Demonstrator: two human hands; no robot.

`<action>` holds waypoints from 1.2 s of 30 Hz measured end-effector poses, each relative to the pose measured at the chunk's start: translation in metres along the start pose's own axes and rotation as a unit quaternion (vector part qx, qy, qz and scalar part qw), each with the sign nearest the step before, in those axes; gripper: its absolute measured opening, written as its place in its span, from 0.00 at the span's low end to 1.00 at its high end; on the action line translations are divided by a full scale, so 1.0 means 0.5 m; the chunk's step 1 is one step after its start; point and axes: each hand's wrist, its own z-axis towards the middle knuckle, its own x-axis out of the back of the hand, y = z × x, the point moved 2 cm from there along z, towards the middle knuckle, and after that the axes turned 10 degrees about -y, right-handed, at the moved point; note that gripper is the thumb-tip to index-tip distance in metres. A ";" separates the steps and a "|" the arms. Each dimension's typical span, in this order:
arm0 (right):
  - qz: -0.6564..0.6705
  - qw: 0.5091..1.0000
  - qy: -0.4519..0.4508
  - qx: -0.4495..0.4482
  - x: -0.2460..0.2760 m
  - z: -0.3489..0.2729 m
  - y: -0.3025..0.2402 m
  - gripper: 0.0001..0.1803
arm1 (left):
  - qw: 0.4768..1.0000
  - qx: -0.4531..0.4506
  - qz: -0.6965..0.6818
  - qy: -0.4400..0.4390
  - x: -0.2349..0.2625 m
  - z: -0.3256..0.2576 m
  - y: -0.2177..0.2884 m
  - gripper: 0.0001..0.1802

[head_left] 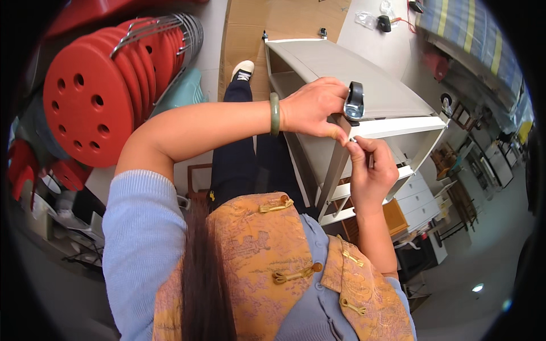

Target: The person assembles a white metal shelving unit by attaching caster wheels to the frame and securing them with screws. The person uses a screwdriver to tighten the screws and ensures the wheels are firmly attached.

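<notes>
A metal cart with a white frame (392, 126) and pale grey panels lies with its casters pointing up. At its near corner stands a black caster (355, 101) with a shiny metal bracket. My left hand (315, 108) is closed around this corner, its fingers beside the caster and its thumb pressed on the frame just below. My right hand (374, 170) is closed in a pinch right under the corner, thumb against index finger. Between them shows a small shiny metal fastener (354, 140), touching or very near the frame; its exact kind is too small to tell.
Red round stools (88, 105) with metal legs are stacked at the left, beside teal plastic stools (185, 91). Flattened cardboard (244, 40) lies beyond my feet. A plaid-covered bed (483, 34) stands far right. White drawers (418, 199) and other furniture stand behind the cart.
</notes>
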 end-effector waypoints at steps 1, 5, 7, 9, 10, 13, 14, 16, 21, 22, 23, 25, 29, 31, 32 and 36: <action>0.006 1.000 0.011 0.019 -0.007 0.004 0.004 0.06 | 1.000 0.004 0.000 0.007 0.000 -0.007 -0.003 0.26; -0.128 0.991 -0.013 0.047 -0.003 0.002 -0.021 0.08 | 0.999 -0.012 0.002 0.029 -0.005 -0.008 -0.002 0.27; -0.114 0.993 -0.016 0.030 -0.004 0.001 -0.027 0.08 | 0.999 -0.022 0.001 0.035 -0.011 -0.009 -0.008 0.27; -0.104 0.994 -0.015 0.031 -0.003 0.003 -0.027 0.08 | 0.999 -0.027 -0.005 0.032 -0.013 -0.007 -0.011 0.27; -0.095 0.995 -0.017 0.033 -0.003 0.002 -0.026 0.08 | 0.999 -0.028 0.005 0.036 -0.015 -0.009 -0.011 0.27; -0.067 0.997 -0.020 0.014 -0.004 0.000 -0.020 0.08 | 0.998 -0.035 0.018 0.040 -0.016 -0.007 -0.010 0.28; -0.056 0.998 -0.026 0.000 -0.002 0.002 -0.023 0.08 | 0.998 -0.034 0.017 0.046 -0.015 -0.007 -0.011 0.28; -0.070 0.997 -0.019 0.010 -0.003 0.003 -0.022 0.08 | 0.998 -0.027 0.012 0.057 -0.016 -0.006 -0.011 0.29; -0.108 0.994 -0.007 0.025 -0.009 0.004 -0.021 0.09 | 0.997 -0.007 0.027 0.067 -0.016 -0.011 -0.006 0.30; -0.110 0.994 -0.009 0.019 -0.011 0.003 -0.020 0.10 | 0.997 0.002 0.026 0.071 -0.017 -0.014 -0.004 0.31; -0.114 0.993 -0.001 0.024 -0.014 0.002 -0.021 0.12 | 0.997 0.010 0.025 0.075 -0.020 -0.021 0.000 0.31; -0.138 0.990 -0.001 0.024 -0.020 -0.004 -0.018 0.12 | 0.997 0.029 0.026 0.067 -0.030 -0.030 0.004 0.32; -0.115 0.993 0.026 0.028 -0.039 -0.018 0.002 0.12 | 0.994 0.073 -0.081 -0.012 -0.031 -0.035 0.022 0.33; -0.100 0.994 0.026 0.035 -0.035 -0.018 -0.001 0.11 | 0.993 0.059 -0.092 -0.055 -0.019 -0.022 0.015 0.32; -0.093 0.995 0.023 0.039 -0.037 -0.018 0.001 0.11 | 0.991 0.054 -0.098 -0.075 -0.011 -0.015 0.011 0.32; -0.087 0.996 0.010 0.031 -0.033 -0.020 -0.003 0.10 | 0.979 0.013 -0.079 -0.189 0.017 0.025 -0.014 0.35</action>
